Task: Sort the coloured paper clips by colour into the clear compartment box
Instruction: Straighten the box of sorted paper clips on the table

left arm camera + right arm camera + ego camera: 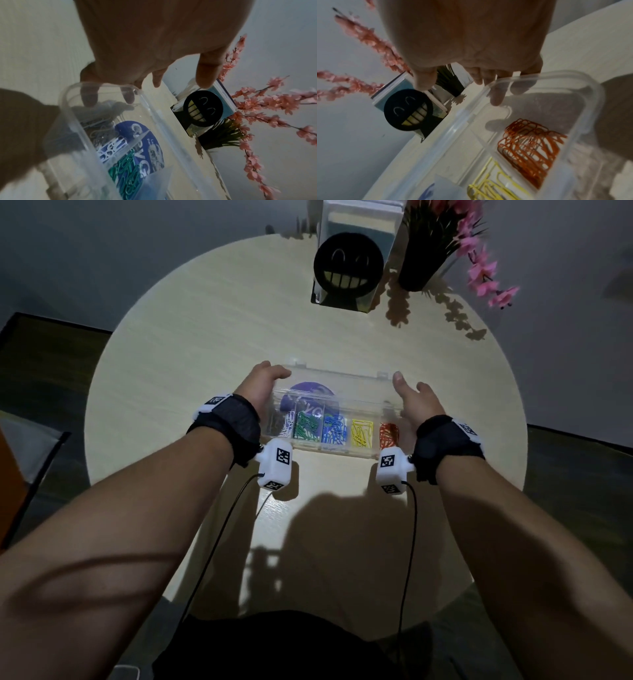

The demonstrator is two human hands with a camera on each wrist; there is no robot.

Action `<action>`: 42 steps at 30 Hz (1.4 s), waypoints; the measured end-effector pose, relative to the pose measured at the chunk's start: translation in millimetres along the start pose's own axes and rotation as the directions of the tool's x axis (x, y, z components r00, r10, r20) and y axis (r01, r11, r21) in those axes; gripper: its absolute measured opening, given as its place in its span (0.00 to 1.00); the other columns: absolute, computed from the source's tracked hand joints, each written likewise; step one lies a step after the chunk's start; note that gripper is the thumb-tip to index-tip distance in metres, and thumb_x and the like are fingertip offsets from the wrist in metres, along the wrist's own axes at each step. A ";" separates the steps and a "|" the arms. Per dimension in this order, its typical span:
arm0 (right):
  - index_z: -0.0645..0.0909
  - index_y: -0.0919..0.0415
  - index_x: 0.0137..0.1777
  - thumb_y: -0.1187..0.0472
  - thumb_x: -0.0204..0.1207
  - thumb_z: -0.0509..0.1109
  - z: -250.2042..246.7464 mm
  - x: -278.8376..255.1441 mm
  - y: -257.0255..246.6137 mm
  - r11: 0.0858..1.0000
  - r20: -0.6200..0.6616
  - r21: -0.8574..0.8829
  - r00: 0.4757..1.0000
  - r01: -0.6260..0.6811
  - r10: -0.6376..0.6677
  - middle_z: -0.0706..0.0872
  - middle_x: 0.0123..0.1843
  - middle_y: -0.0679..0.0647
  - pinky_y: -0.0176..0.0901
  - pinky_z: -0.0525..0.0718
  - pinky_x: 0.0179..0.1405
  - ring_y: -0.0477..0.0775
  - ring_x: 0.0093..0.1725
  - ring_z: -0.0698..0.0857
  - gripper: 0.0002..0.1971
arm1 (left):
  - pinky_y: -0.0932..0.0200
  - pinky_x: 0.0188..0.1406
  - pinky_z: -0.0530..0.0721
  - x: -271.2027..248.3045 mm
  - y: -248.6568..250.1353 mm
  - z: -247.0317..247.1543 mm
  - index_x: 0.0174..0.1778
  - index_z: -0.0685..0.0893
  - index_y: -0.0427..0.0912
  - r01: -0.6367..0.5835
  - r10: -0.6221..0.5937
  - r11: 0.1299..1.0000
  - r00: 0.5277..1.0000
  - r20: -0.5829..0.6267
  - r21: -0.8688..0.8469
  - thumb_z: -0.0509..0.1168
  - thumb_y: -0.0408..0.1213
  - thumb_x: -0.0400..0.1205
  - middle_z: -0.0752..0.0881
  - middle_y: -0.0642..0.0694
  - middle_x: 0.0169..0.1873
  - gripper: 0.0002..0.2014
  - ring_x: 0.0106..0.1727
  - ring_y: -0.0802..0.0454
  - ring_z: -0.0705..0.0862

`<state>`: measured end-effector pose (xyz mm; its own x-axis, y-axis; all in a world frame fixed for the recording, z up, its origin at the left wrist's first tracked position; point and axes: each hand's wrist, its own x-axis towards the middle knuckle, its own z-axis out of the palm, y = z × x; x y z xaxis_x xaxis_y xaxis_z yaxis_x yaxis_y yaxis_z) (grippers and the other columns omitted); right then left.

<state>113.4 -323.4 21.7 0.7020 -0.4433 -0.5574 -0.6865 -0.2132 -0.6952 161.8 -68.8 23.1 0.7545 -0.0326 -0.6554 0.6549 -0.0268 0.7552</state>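
Note:
The clear compartment box (329, 449) sits at the middle of the round table, its clear lid (346, 392) raised and tilted. Its compartments hold, from left to right, silver and white clips (286, 424), green clips (306, 428), blue clips (334, 429), yellow clips (362, 433) and red clips (388, 433). My left hand (267, 381) curls over the lid's left end, and two fingers (89, 98) show through the plastic. My right hand (414, 398) lies against the lid's right end with its fingers (496, 96) behind the corner and the thumb standing apart.
A round blue sticker (310, 395) shows through the lid. At the table's far edge stand a black smiling-face holder (347, 265) in front of a white box, and a dark vase of pink flowers (421, 265). The light wooden table (205, 337) drops off all round.

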 end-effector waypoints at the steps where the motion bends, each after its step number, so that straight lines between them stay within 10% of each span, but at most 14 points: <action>1: 0.56 0.59 0.82 0.26 0.71 0.58 -1.0 -2.0 -1.3 0.998 -0.014 0.066 1.000 0.004 -0.003 0.65 0.81 0.56 0.54 0.67 0.77 0.60 0.78 0.69 0.48 | 0.51 0.64 0.74 0.2 -1.4 -0.9 0.77 0.70 0.39 -0.003 0.001 0.994 1.000 -0.019 -0.109 0.65 0.43 0.78 0.76 0.42 0.70 0.30 0.68 0.43 0.76; 4: 0.72 0.54 0.74 0.20 0.67 0.48 -5.2 -10.9 3.1 0.935 -0.046 0.353 0.999 -0.012 0.030 0.79 0.68 0.52 0.53 0.76 0.67 0.55 0.64 0.80 0.46 | 0.57 0.44 0.78 -3.6 -0.1 -6.9 0.66 0.78 0.47 -0.029 0.010 0.951 0.998 -0.064 -0.307 0.62 0.51 0.82 0.78 0.48 0.43 0.19 0.43 0.51 0.77; 8: 0.84 0.51 0.50 0.29 0.77 0.49 -12.9 -27.1 24.1 0.823 -0.082 0.564 0.996 0.063 -0.020 0.84 0.50 0.46 0.39 0.73 0.34 0.47 0.40 0.81 0.31 | 0.54 0.58 0.71 -5.5 -8.6 -24.3 0.58 0.84 0.48 -0.077 0.079 0.974 0.997 0.002 -0.214 0.49 0.58 0.85 0.79 0.48 0.46 0.23 0.49 0.53 0.76; 14: 0.84 0.62 0.48 0.53 0.81 0.65 -17.8 -55.0 44.9 0.798 -0.005 0.600 0.998 0.048 -0.057 0.84 0.47 0.55 0.36 0.78 0.22 0.54 0.39 0.84 0.13 | 0.59 0.35 0.79 -26.7 -16.7 -39.6 0.55 0.84 0.48 -0.083 0.084 0.996 0.996 0.040 -0.029 0.58 0.46 0.84 0.82 0.47 0.53 0.12 0.42 0.51 0.81; 17: 0.81 0.68 0.60 0.70 0.81 0.63 -10.9 -63.8 52.9 0.941 0.009 0.304 0.988 0.147 -0.157 0.81 0.55 0.62 0.27 0.80 0.23 0.46 0.35 0.87 0.11 | 0.55 0.52 0.82 -29.6 -30.0 -41.7 0.58 0.86 0.47 -0.202 0.195 0.924 0.979 0.056 0.325 0.63 0.29 0.81 0.83 0.37 0.62 0.13 0.47 0.46 0.83; 19: 0.81 0.59 0.64 0.67 0.80 0.65 -6.4 -62.6 65.5 0.969 0.010 -0.015 0.969 0.247 -0.247 0.77 0.68 0.60 0.19 0.77 0.43 0.49 0.53 0.84 0.14 | 0.59 0.54 0.78 -34.9 -39.0 -42.9 0.61 0.86 0.47 -0.223 0.233 0.818 0.971 0.049 0.530 0.65 0.28 0.80 0.84 0.38 0.62 0.16 0.54 0.40 0.85; 21: 0.79 0.54 0.67 0.63 0.80 0.66 -5.9 -65.8 71.5 0.906 0.017 -0.262 0.940 0.332 -0.340 0.70 0.76 0.56 0.15 0.61 0.58 0.45 0.71 0.72 0.16 | 0.60 0.62 0.75 -41.4 -46.4 -43.0 0.66 0.83 0.45 -0.259 0.308 0.674 0.950 0.056 0.692 0.67 0.31 0.78 0.78 0.40 0.70 0.19 0.65 0.41 0.81; 23: 0.79 0.57 0.68 0.65 0.79 0.67 -3.3 -70.9 73.1 0.845 0.014 -0.359 0.907 0.397 -0.421 0.67 0.75 0.52 0.08 0.55 0.55 0.24 0.64 0.66 0.17 | 0.56 0.75 0.69 -45.7 -52.6 -42.1 0.69 0.81 0.45 -0.314 0.368 0.518 0.922 0.125 0.796 0.70 0.32 0.77 0.68 0.45 0.78 0.22 0.73 0.44 0.74; 25: 0.81 0.55 0.65 0.63 0.74 0.71 4.2 -76.1 76.5 0.725 0.071 -0.513 0.865 0.459 -0.497 0.70 0.75 0.50 0.17 0.60 0.63 0.31 0.67 0.66 0.19 | 0.52 0.79 0.63 -49.7 -58.2 -39.4 0.71 0.80 0.46 -0.363 0.358 0.386 0.906 0.225 0.848 0.70 0.34 0.77 0.65 0.47 0.81 0.24 0.78 0.47 0.68; 30: 0.81 0.50 0.62 0.65 0.66 0.73 17.6 -79.7 86.4 0.530 0.158 -0.704 0.831 0.473 -0.533 0.77 0.72 0.49 0.47 0.73 0.64 0.57 0.69 0.70 0.23 | 0.55 0.79 0.63 -51.8 -65.2 -35.4 0.71 0.79 0.50 -0.355 0.340 0.269 0.905 0.256 0.895 0.70 0.35 0.78 0.64 0.52 0.81 0.24 0.78 0.48 0.67; 38: 0.72 0.46 0.60 0.64 0.57 0.77 25.3 -78.0 89.9 0.321 0.190 -0.858 0.828 0.401 -0.528 0.77 0.64 0.47 0.49 0.78 0.44 0.58 0.58 0.74 0.31 | 0.45 0.48 0.82 -53.0 -68.4 -15.8 0.67 0.74 0.47 -0.271 0.392 0.049 0.891 0.231 0.961 0.66 0.39 0.80 0.73 0.46 0.69 0.19 0.59 0.37 0.75; 42: 0.74 0.50 0.60 0.64 0.61 0.74 22.3 -78.1 87.1 0.358 0.190 -0.831 0.822 0.426 -0.537 0.77 0.66 0.49 0.50 0.76 0.50 0.59 0.60 0.74 0.26 | 0.45 0.54 0.79 -52.8 -74.1 -16.5 0.71 0.72 0.47 -0.282 0.417 0.016 0.874 0.250 0.959 0.64 0.38 0.80 0.73 0.44 0.70 0.21 0.61 0.37 0.76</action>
<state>3.0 -287.9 -5.5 0.9816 -0.0841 -0.1716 -0.1037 -0.9887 -0.1086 74.1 -48.6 1.7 0.9220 -0.2896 -0.2571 -0.2428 -0.9495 0.1987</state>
